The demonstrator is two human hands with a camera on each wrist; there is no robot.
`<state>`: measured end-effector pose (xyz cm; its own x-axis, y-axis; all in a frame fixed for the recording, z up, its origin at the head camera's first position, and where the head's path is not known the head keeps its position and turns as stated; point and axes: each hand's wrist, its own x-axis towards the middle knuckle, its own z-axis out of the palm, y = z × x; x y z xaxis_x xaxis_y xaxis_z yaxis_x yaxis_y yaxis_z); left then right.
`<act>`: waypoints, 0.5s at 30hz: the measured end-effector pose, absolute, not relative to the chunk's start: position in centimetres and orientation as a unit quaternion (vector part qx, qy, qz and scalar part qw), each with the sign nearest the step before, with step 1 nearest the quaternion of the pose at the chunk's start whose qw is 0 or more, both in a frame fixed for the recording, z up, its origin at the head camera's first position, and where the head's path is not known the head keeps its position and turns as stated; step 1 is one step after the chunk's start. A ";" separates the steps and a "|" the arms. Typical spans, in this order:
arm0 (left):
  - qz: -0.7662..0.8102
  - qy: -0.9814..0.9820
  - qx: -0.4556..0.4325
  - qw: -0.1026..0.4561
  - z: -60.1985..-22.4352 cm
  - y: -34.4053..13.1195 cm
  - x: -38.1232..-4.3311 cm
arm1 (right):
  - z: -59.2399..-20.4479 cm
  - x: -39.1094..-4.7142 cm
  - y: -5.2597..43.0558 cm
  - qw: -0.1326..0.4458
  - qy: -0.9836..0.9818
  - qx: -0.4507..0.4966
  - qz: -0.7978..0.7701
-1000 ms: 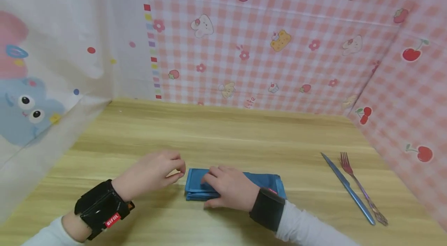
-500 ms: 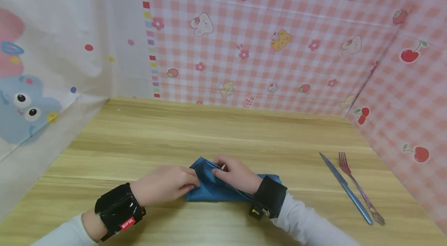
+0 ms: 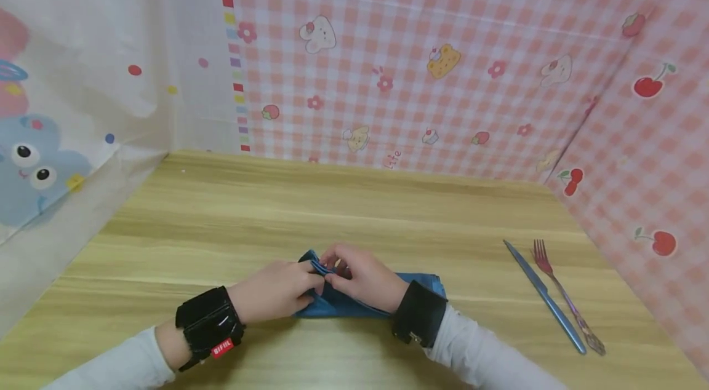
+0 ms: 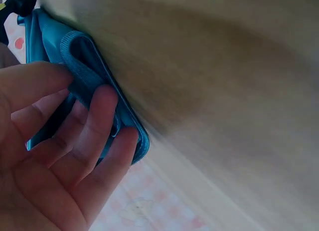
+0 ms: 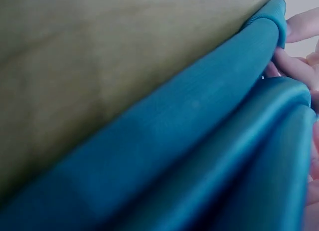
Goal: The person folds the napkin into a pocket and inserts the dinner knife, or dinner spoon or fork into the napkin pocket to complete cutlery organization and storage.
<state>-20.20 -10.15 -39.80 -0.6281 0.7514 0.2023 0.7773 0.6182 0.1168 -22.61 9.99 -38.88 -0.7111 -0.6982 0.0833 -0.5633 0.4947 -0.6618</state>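
A folded blue satiny cloth napkin (image 3: 346, 307) lies near the front middle of the table, its left part lifted and bunched. My left hand (image 3: 274, 291) is at the napkin's left end, with curled fingers on the layers. In the left wrist view, fingers (image 4: 102, 104) tuck into the folded end beside a looped edge. From above, my right hand (image 3: 365, 279) pinches the raised upper layers close to the left fingertips. In the right wrist view, long folds of the napkin (image 5: 164, 121) fill the lower part, and fingers show only at the right edge.
At the right a blue-toned table knife (image 3: 545, 298) lies beside a reddish-purple fork (image 3: 543, 262). Patterned cloth hangs behind the wooden table (image 3: 310, 205) and along both sides. Each wrist wears a black band (image 3: 210, 325).
My left hand has come rightward onto the napkin's end. My right hand has gone from resting on the flat napkin to pinching its raised layers, and the left end is now bunched up.
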 end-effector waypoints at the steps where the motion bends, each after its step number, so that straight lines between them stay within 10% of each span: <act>1: -0.109 -0.897 -0.423 0.062 -39.7 -10.3 -20.2 | -38.8 -22.7 9.9 0.100 0.860 -0.371 -0.336; 15: -0.248 -0.892 -0.377 -0.020 -39.1 -12.0 -20.0 | -39.4 -22.2 8.7 0.050 0.859 -0.479 -0.172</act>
